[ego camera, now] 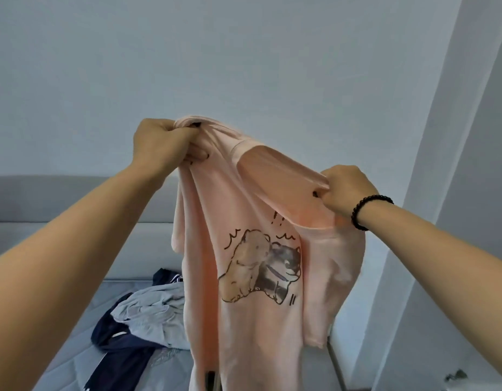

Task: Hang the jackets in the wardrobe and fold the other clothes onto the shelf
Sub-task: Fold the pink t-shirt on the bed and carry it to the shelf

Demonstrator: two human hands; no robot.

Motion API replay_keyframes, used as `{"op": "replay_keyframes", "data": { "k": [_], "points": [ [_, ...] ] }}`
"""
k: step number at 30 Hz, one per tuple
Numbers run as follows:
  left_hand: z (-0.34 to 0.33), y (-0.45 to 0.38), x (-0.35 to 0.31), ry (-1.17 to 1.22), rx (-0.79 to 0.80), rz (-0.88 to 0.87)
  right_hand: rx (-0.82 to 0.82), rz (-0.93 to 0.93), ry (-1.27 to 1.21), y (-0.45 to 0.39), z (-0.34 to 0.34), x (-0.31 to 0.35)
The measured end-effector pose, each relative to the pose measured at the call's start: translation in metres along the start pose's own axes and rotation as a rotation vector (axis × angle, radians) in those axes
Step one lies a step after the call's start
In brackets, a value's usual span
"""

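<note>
- Fingers of the left hand (162, 143) are curled tight into a bunched fold at the top of the pink T-shirt (244, 235), gripping the cloth at about ten o'clock from the garment's printed middle.
- Fingers of the right hand (347, 191) pinch the hem of one short sleeve (275, 176), pulling it out toward two o'clock; a dark nail shows against the fabric.
- Black bead bracelet (368, 211) circles the right wrist, just beside the sleeve.
- Both bare forearms reach up and forward, the left from eight o'clock, the right from four o'clock.
- Held between the two hands, the pink T-shirt hangs in the air at the centre of view, its body falling toward six o'clock; a cartoon print of two animals (261, 266) faces the camera.
- Behind the shirt at seven o'clock, a light grey garment (156, 314) lies crumpled on top of a navy garment (117, 354) with white trim.
- Both lie on a pale quilted mattress (72, 359), with a grey padded headboard (47, 210) behind at nine o'clock.
- Pale wall (244, 57) fills twelve o'clock.
</note>
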State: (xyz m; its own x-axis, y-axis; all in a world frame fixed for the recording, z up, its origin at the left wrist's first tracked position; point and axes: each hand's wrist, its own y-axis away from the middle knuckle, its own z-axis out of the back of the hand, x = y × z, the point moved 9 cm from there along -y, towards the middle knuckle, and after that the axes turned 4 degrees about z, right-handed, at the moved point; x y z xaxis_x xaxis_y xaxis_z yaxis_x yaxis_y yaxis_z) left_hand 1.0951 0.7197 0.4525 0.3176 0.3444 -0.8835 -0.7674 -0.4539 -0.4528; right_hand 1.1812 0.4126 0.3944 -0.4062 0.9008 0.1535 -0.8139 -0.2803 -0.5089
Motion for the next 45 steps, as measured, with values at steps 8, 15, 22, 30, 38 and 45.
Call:
{"op": "replay_keyframes", "data": {
  "k": [8,15,22,30,38,45],
  "points": [
    [0.114,0.003,0.055,-0.521,-0.184,0.119,-0.128,-0.226,-0.536,-0.001,-0.004,-0.017],
    [0.159,0.046,0.071,-0.345,-0.038,0.052,0.191,-0.163,-0.859,0.005,-0.052,0.037],
    [0.207,0.100,0.086,-0.266,0.014,0.095,0.518,0.040,-0.749,0.041,-0.091,0.088],
    [0.251,0.144,0.069,-0.240,-0.026,0.113,0.754,0.323,-0.708,0.072,-0.107,0.145],
    [0.313,0.153,0.121,-0.369,-0.108,0.244,0.800,0.460,-0.537,0.054,-0.170,0.198],
    [0.355,0.148,0.255,-0.582,-0.133,0.449,0.859,0.514,-0.529,0.050,-0.306,0.256]
  ]
}}
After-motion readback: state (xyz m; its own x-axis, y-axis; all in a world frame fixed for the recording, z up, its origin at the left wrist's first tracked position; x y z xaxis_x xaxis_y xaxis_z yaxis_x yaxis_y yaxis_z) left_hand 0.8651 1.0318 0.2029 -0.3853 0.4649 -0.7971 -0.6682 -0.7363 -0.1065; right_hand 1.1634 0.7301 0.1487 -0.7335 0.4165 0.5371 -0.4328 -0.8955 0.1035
